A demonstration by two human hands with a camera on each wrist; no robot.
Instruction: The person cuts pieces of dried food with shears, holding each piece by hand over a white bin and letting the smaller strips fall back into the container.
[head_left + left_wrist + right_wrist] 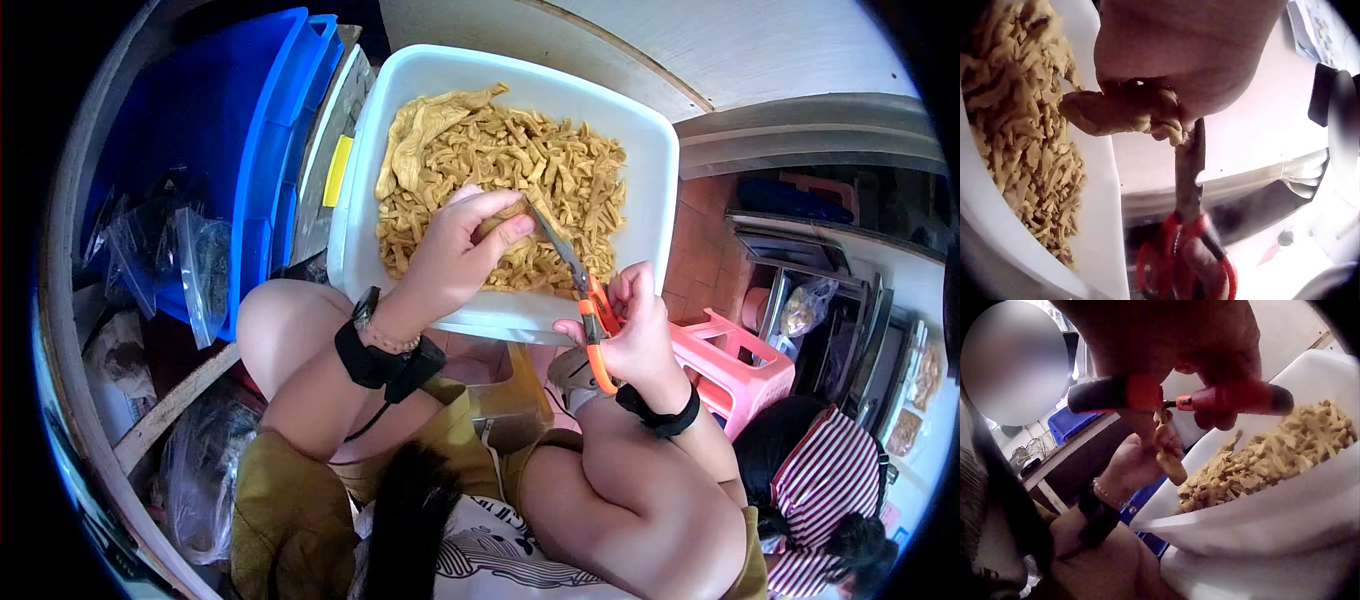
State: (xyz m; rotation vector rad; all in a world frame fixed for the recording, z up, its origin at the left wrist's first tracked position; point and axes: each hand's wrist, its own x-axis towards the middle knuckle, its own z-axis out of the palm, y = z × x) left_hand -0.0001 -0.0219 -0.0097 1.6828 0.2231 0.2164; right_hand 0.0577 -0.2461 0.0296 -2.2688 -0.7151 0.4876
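A white tub holds many yellow-brown strips, with larger uncut pieces at its upper left in the head view. Over the tub the left hand pinches one yellow-brown piece between thumb and fingers. The right hand grips orange-red scissors by the handles. In the left wrist view the scissor blades meet the end of the held piece, close to the left fingertips. The right wrist view shows the piece hanging below the scissor handles.
Blue crates with plastic bags stand to the left. A pink stool is at the right, near a person in a striped top. A yellow stool is below the tub, between the legs.
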